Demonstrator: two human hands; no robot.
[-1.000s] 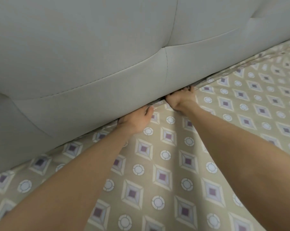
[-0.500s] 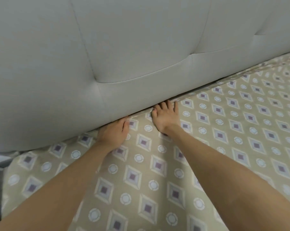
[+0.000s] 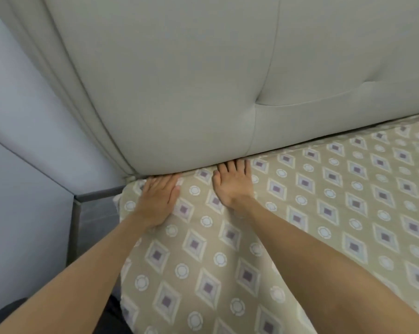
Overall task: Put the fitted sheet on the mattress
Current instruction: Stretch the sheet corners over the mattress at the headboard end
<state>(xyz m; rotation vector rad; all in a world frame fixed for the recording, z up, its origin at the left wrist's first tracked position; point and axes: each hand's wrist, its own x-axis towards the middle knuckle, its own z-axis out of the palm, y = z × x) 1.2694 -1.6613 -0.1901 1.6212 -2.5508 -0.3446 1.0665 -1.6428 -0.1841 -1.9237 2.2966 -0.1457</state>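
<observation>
The fitted sheet (image 3: pixel 312 213) is beige with purple diamonds and white circles, and it covers the mattress top right up to the headboard. My left hand (image 3: pixel 159 198) lies flat, palm down, on the sheet at the mattress's near-left corner, fingertips touching the headboard's base. Just to its right, my right hand (image 3: pixel 232 183) also presses flat on the sheet, fingers spread and reaching the gap under the headboard. Neither hand grips the fabric. The mattress itself is hidden under the sheet.
A padded grey headboard (image 3: pixel 179 80) rises directly behind the mattress. To the left stand a pale wall (image 3: pixel 23 116) and a grey skirting corner (image 3: pixel 93 206). A narrow floor gap runs along the bed's left side.
Both hands have slid left along the headboard to the mattress corner. They went from tucking into the gap to lying flat on the sheet. The view swung left, revealing the wall.
</observation>
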